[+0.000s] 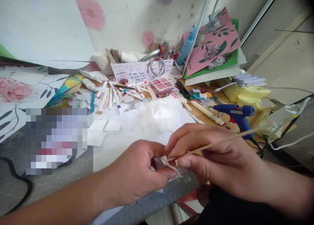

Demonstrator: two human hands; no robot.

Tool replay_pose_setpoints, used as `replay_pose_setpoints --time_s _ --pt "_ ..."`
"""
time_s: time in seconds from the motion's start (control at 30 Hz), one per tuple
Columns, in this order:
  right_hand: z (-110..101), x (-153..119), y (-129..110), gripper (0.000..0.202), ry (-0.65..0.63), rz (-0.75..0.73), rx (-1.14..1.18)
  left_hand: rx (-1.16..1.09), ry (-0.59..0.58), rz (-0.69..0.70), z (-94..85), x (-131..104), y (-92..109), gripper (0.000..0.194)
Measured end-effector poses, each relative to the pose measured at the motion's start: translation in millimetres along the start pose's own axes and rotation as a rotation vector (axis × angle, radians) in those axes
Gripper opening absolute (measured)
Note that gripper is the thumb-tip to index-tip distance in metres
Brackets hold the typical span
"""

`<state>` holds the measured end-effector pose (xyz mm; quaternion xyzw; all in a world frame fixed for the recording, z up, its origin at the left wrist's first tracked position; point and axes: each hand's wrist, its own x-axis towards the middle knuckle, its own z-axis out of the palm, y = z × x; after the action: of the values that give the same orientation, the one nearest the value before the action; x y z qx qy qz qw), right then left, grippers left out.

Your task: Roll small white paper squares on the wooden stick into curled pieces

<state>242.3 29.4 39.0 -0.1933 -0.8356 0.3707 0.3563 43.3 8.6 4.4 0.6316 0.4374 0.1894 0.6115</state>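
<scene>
Near the front edge of the grey cutting mat (157, 203), my left hand (139, 169) pinches a small piece of white paper (163, 162) between thumb and fingers. My right hand (213, 153) grips a thin wooden stick (220, 142), which slants up to the right. The stick's lower tip touches the white paper piece. Just beyond both hands, a fluffy pile of thin white pieces (157, 115) lies on a white sheet (117, 149). A few loose white pieces (96, 133) sit to its left.
Markers (119, 105) and a pink palette (162, 84) lie behind the pile. A blue glue gun (236, 110) stands at the right. A blurred-out object (56, 140) is at the left. Floral artwork (213, 45) leans at the back right.
</scene>
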Motion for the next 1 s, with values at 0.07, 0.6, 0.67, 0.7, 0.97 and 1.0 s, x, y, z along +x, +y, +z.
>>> replay_pose_setpoints --time_s 0.07,0.6,0.67,0.7,0.97,1.0 --pt "0 0 -1 0.007 -0.004 -0.013 -0.023 0.011 0.014 0.000 0.1 0 0 0.013" --pt "-7 -1 7 0.006 0.092 -0.018 -0.082 0.328 0.524 0.347 -3.7 -6 1 0.012" --pt "-6 -2 11 0.006 0.085 -0.009 -0.084 0.433 0.361 0.273 -5.1 -5 5 0.014" --pt "-6 -3 13 0.006 0.083 -0.002 -0.083 0.490 0.259 0.225 -5.8 -4 6 0.016" --pt "-13 -7 18 0.007 0.019 0.073 -0.099 0.823 0.030 0.100 -7.8 5 -6 0.027" --pt "-13 -7 17 0.007 0.010 0.081 -0.096 0.822 0.028 0.078 -7.8 5 -5 0.024"
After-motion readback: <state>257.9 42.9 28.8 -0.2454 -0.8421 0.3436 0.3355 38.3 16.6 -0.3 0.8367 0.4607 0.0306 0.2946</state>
